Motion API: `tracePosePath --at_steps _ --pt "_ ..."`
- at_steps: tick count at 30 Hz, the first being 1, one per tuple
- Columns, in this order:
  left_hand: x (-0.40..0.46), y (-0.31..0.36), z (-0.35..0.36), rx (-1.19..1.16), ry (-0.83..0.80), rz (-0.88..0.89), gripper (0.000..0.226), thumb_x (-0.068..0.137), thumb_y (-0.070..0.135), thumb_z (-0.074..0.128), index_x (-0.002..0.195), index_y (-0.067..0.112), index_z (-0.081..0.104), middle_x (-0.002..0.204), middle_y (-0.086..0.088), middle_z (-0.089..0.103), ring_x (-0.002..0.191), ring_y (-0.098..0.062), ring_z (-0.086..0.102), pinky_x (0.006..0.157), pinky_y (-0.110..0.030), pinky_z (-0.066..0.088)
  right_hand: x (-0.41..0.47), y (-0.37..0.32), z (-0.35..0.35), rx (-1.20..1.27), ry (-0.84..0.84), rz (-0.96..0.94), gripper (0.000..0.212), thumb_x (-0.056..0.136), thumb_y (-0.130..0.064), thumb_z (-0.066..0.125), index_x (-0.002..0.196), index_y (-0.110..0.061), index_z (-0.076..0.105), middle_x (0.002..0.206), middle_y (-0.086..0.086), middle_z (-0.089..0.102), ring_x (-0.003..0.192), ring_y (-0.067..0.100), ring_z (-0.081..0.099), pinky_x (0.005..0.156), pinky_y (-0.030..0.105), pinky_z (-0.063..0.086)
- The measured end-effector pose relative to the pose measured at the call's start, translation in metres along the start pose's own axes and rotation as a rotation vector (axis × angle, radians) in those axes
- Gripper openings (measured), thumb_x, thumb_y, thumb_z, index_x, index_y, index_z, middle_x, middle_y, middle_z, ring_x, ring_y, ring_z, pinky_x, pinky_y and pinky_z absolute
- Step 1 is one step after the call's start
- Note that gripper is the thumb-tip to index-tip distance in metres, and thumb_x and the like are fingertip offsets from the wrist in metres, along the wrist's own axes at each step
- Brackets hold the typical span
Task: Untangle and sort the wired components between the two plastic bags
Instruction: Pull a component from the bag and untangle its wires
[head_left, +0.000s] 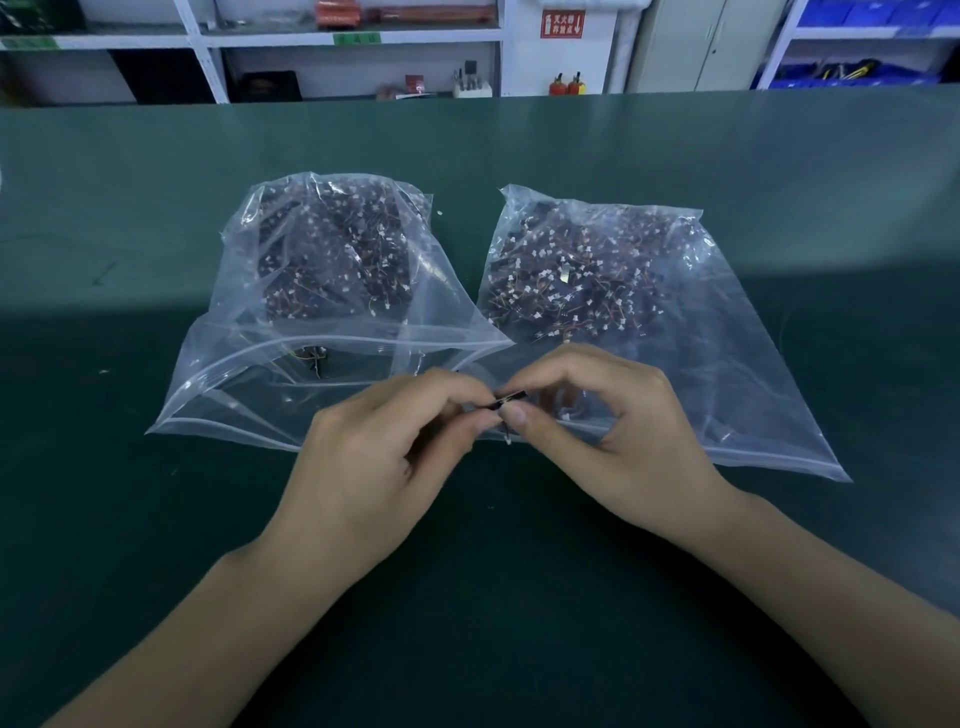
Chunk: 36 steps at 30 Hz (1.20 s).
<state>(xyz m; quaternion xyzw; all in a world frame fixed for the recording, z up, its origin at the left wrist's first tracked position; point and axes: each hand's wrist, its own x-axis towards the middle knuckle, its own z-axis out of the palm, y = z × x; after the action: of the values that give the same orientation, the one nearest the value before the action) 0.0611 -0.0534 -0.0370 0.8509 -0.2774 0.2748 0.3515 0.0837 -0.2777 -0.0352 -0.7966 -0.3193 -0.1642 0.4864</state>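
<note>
Right now both hands, left hand and right hand, pinch one small wired component above the table, just before two zip bags. Light, thin-wired, snag-prone; best held by its black body.

Both hands pinch wired component before two bags.

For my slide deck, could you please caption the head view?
Both hands, left hand and right hand, pinch one small wired component before two component-filled plastic bags on a green table.
</note>
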Motion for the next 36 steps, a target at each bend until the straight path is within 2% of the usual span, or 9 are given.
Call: tracePosePath --at_steps 5,10,18,23,33,36 --pt "0.0011 0.0014 0.0011 -0.025 0.024 -0.064 0.014 0.103 0.035 0.066 0.107 0.022 0.07 0.079 0.014 0.065 0.068 -0.011 0.064 0.061 -0.027 0.05 -0.0006 -0.0023 -0.0001 0.086 0.013 0.054 0.005 0.098 -0.016 0.074 0.096 -0.012 0.077 0.087 -0.008 0.072 0.081 0.018 0.065 0.077 0.022 0.047" --pt "0.0006 0.0001 0.0009 0.039 -0.014 -0.095 0.011 0.103 0.031 0.066 0.096 0.024 0.07 0.079 0.013 0.062 0.071 -0.015 0.061 0.06 -0.037 0.049 0.0 -0.0025 -0.0006 0.163 0.027 0.132 0.006 0.098 -0.019 0.074 0.094 -0.015 0.075 0.084 -0.005 0.073 0.078 0.017 0.065 0.077 0.025 0.048" --pt "0.001 0.0007 -0.0004 0.016 -0.047 -0.059 0.014 0.102 0.024 0.066 0.09 0.021 0.071 0.078 0.013 0.061 0.073 -0.015 0.059 0.059 -0.038 0.047 -0.001 -0.0024 -0.0009 0.131 -0.011 0.125 0.005 0.097 -0.012 0.076 0.094 -0.016 0.076 0.086 -0.01 0.072 0.08 0.011 0.066 0.078 0.017 0.046" --pt "0.0014 0.0019 -0.0009 0.02 -0.037 -0.06 0.014 0.1 0.023 0.066 0.086 0.022 0.068 0.077 0.014 0.058 0.071 -0.012 0.057 0.06 -0.035 0.046 -0.0007 -0.0047 0.0006 0.132 -0.017 0.141 0.004 0.097 -0.014 0.075 0.094 -0.017 0.076 0.085 -0.01 0.073 0.081 0.014 0.066 0.077 0.019 0.047" --pt "0.0009 0.0033 -0.0009 0.033 -0.056 -0.074 0.014 0.098 0.022 0.066 0.085 0.02 0.066 0.075 0.014 0.056 0.07 -0.013 0.056 0.058 -0.036 0.045 -0.0009 -0.004 0.0003 0.137 -0.034 0.156 0.004 0.097 -0.015 0.076 0.095 -0.017 0.077 0.087 -0.01 0.074 0.082 0.015 0.066 0.078 0.019 0.046" --pt "0.001 0.0035 -0.0022 0.027 -0.052 -0.079 0.014 0.097 0.024 0.064 0.084 0.021 0.065 0.075 0.015 0.056 0.07 -0.011 0.055 0.058 -0.032 0.044 -0.0011 -0.0038 0.0006 0.131 -0.035 0.156 0.003 0.097 -0.015 0.076 0.095 -0.016 0.078 0.089 -0.008 0.075 0.084 0.018 0.067 0.078 0.021 0.048"
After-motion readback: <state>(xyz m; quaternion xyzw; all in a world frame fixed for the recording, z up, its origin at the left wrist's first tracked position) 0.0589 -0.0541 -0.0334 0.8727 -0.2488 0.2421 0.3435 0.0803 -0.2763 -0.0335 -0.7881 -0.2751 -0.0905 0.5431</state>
